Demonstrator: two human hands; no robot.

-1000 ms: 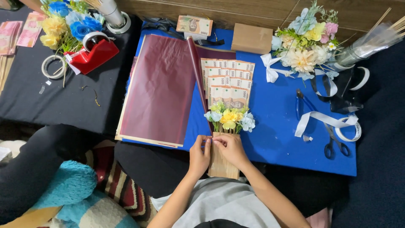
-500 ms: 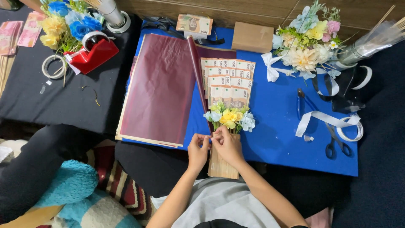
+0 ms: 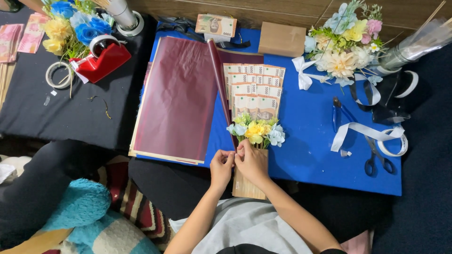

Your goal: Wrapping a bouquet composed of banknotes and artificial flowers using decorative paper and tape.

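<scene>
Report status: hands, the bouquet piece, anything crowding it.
Left hand and right hand together, pinching at the small flower cluster's base. Brown wrap under right hand. Fanned banknotes just beyond; dark red sheet alongside.

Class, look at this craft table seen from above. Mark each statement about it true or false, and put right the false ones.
1. Both hands, the left hand and the right hand, meet at the base of a small flower bunch. True.
2. The scissors lie on the black cloth. False: they lie on the blue mat, to the right.
3. A red tape dispenser sits on the black cloth at the left. True.
4. The fanned banknotes lie left of the dark red sheet. False: they lie to its right.
5. The white ribbon is tied around the small flower bunch. False: it lies loose on the mat.
</scene>
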